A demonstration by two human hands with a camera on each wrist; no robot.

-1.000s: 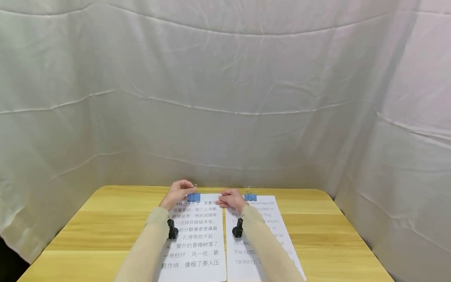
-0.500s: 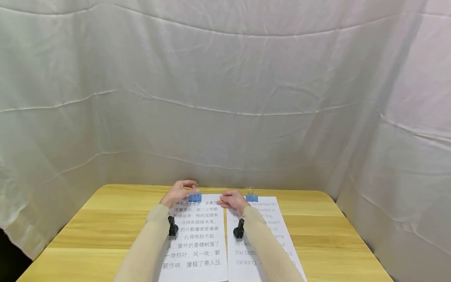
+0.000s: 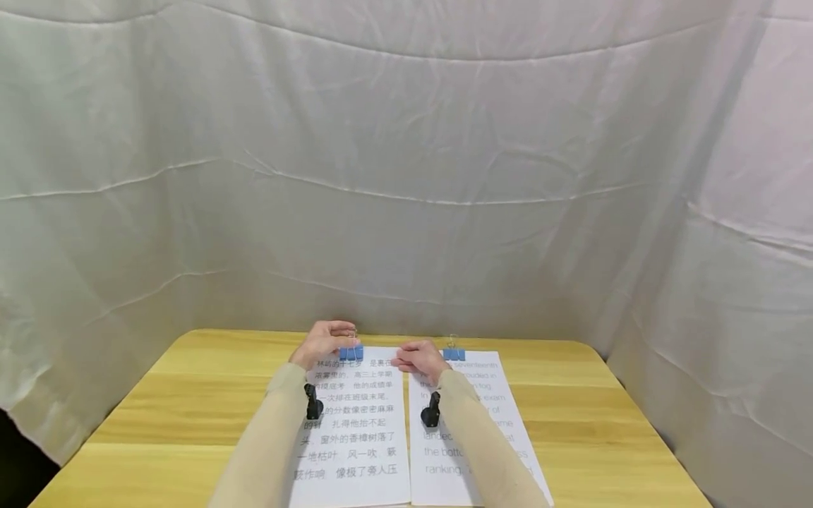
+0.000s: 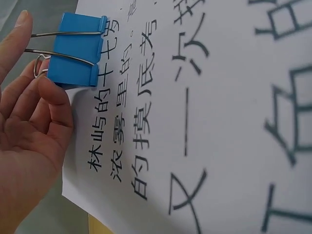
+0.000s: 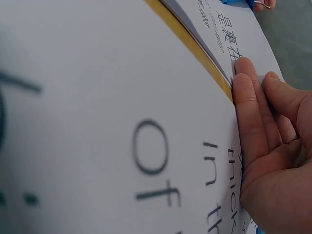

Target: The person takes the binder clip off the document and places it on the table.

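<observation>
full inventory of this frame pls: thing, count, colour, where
Wooden table: 1, yellow-tan, fills the lower part of the head view.
White sheet printed with Chinese text: 1, white with black characters, on the table under the left arm.
White sheet printed with English text: 1, white with grey letters, beside it under the right arm.
Blue binder clip with wire handles: 1, blue, clamped on the far edge of the Chinese sheet.
Second blue binder clip: 1, blue, on the far edge of the English sheet.
White cloth backdrop: 1, off-white, creased, behind and to both sides of the table.
Wrist cameras: 2, black, one on each forearm.
Beige sleeves: 2, on both arms.
Left hand: fingertips on the first clip.
Right hand: fingers flat on the English sheet.
</observation>
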